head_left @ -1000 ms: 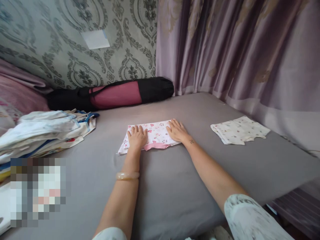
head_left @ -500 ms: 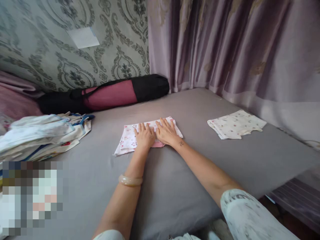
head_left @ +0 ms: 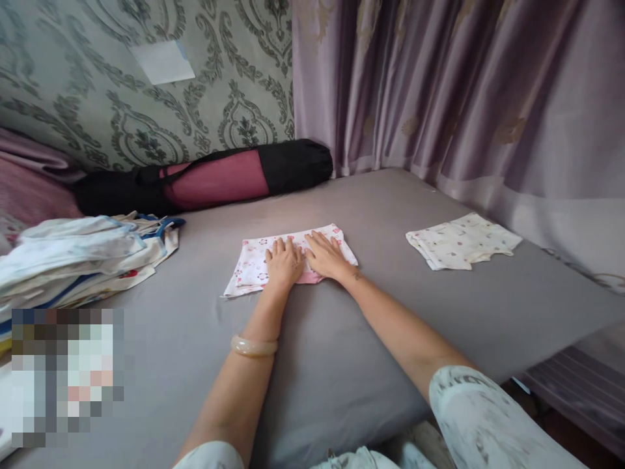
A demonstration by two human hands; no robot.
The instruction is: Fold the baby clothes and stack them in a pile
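A folded white garment (head_left: 251,260) with pink and red flower prints and a pink edge lies flat on the grey bed sheet (head_left: 342,352). My left hand (head_left: 284,262) rests palm down on its middle, fingers stretched out. Just beside it, my right hand (head_left: 326,255) presses flat on the right half, fingers extended and slightly apart. The two hands almost touch. Part of the garment is hidden beneath them. A pale bangle (head_left: 254,346) circles my left wrist.
To the right lies a folded cream garment (head_left: 461,242) with small prints. A pile of clothes (head_left: 83,254) sits at the left. Along the patterned wall rests a long black and maroon bag (head_left: 215,179). Purple curtains (head_left: 415,85) hang behind the bed.
Both hands stay flat on the flowered garment. My right hand and wrist have tilted a little, and the view has shifted slightly.
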